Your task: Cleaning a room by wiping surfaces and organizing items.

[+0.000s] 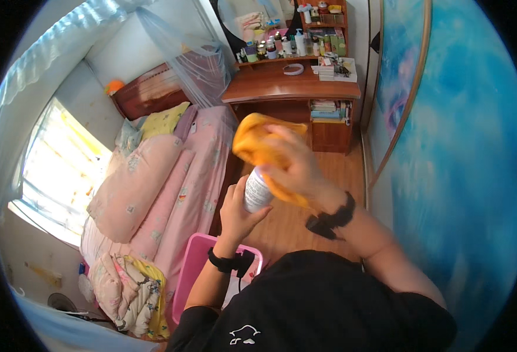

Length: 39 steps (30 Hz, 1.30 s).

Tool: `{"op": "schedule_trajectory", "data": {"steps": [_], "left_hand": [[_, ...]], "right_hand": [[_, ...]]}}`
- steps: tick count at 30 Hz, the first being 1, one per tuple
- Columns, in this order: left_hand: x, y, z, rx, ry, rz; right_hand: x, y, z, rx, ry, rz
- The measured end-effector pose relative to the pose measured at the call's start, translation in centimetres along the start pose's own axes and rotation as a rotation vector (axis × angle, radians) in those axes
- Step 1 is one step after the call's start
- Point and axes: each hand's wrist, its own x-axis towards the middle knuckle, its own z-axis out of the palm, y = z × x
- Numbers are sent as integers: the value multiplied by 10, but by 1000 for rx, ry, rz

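My left hand [235, 212] is wrapped round a white bottle [257, 192] with print on its side and a pale lilac top. It holds the bottle tilted in front of me, above the floor. My right hand [296, 164] grips an orange cloth [252, 136], bunched over and beside the bottle's upper end. Part of the cloth hangs down below my right wrist. Motion blurs the right hand and the cloth, and they hide part of the bottle's top.
A pink plastic bin [197, 246] stands below my left forearm. The bed with pink bedding [203, 141] is at left. Ahead is a wooden dressing table [264, 88] with several bottles on its shelf. A blue patterned sliding door [452, 146] rises at right.
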Motion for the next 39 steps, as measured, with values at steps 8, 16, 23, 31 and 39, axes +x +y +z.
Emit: {"op": "schedule_trajectory", "data": {"steps": [8, 16, 23, 31, 39], "left_hand": [[44, -49, 37, -173, -48, -107], [102, -113, 56, -592, -74, -350], [193, -195, 38, -886, 371, -325], [233, -267, 35, -196, 494, -178], [251, -321, 34, -85, 396, -292]], "right_hand": [[39, 96, 47, 805, -133, 704], [80, 134, 120, 1725, -64, 1089], [29, 192, 272, 1286, -332, 650], [31, 232, 340, 1935, -549, 1535], [69, 269, 385, 1844, -646, 1373]]}}
